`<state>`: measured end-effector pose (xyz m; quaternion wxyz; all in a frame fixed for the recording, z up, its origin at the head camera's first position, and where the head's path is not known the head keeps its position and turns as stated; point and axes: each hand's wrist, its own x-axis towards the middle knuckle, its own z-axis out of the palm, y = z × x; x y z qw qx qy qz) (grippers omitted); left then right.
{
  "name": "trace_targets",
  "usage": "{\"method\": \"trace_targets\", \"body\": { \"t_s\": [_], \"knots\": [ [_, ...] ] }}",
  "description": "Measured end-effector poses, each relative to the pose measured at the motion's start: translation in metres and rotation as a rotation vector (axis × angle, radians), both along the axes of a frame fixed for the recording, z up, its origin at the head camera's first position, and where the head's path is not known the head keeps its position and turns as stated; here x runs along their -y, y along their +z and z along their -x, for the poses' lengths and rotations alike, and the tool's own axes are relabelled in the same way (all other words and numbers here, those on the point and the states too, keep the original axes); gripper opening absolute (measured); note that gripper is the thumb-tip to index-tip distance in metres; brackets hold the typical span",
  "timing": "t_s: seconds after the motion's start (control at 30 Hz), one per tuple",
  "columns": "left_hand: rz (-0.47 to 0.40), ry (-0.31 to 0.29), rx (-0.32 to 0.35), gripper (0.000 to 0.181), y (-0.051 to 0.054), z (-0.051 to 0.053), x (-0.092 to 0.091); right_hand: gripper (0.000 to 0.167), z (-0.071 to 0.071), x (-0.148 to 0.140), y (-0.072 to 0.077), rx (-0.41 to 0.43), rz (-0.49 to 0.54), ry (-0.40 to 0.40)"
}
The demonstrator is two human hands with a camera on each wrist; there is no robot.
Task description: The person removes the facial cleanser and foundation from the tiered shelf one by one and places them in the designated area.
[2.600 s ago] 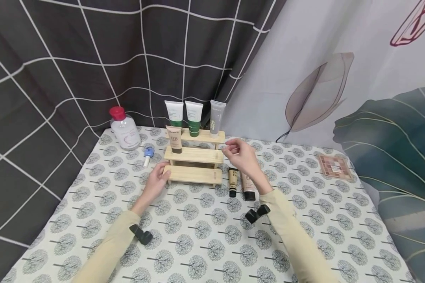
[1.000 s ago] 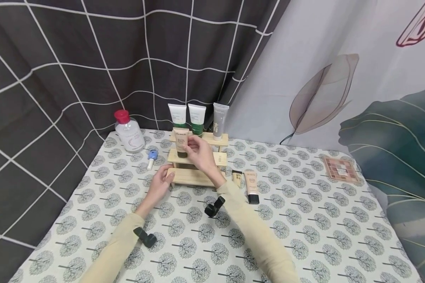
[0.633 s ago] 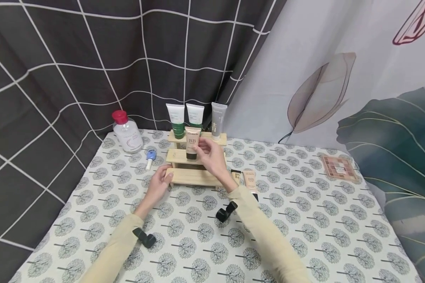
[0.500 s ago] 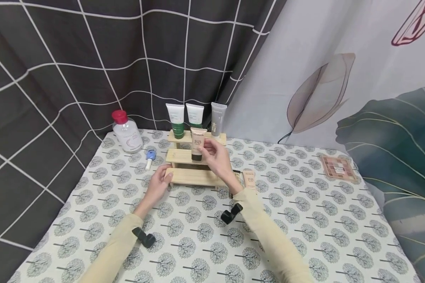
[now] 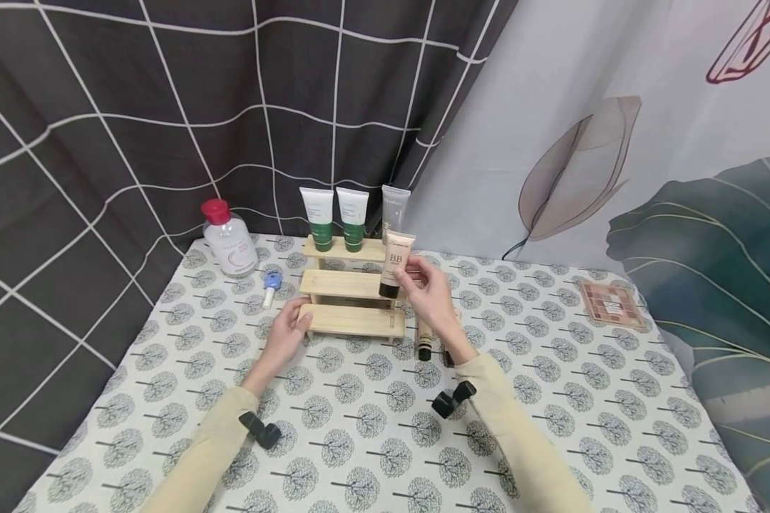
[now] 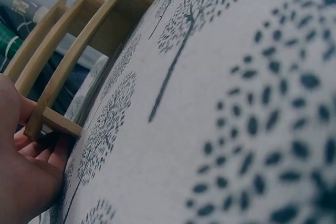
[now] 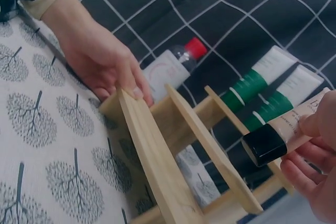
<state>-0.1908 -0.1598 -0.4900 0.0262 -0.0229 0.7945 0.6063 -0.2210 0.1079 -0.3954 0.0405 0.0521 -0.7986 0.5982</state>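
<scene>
My right hand [image 5: 431, 291] pinches a beige BB cream tube [image 5: 396, 265] with a black cap, tilted, in front of the right end of the middle shelf. In the right wrist view the cap of the BB cream tube [image 7: 265, 144] hangs above the wooden steps. My left hand [image 5: 285, 332] grips the left end of the lowest step of the three-tier wooden stand [image 5: 353, 320]; the left wrist view shows its fingers curled round the end of that wooden stand [image 6: 58, 121]. Two white-and-green tubes [image 5: 319, 219] and a grey tube [image 5: 394, 203], partly hidden, stand on the top tier.
A clear bottle with a red cap [image 5: 231, 242] and a small blue-and-white item [image 5: 271, 288] are left of the stand. A gold tube with black cap [image 5: 425, 342] lies right of it, beside another tube mostly hidden by my right hand. An eyeshadow palette [image 5: 612, 304] lies far right.
The right hand took hold of the BB cream tube at the middle tier's left end and has carried it rightward along the stand. My left hand stays on the lowest step.
</scene>
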Motion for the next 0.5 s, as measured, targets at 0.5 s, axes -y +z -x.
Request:
{"method": "trace_targets", "body": {
  "t_s": [0.5],
  "knots": [
    [0.002,-0.007,-0.004,0.043,0.0,0.0,0.001,0.031,-0.014,-0.049,0.0,-0.014,-0.047,-0.093]
  ]
}}
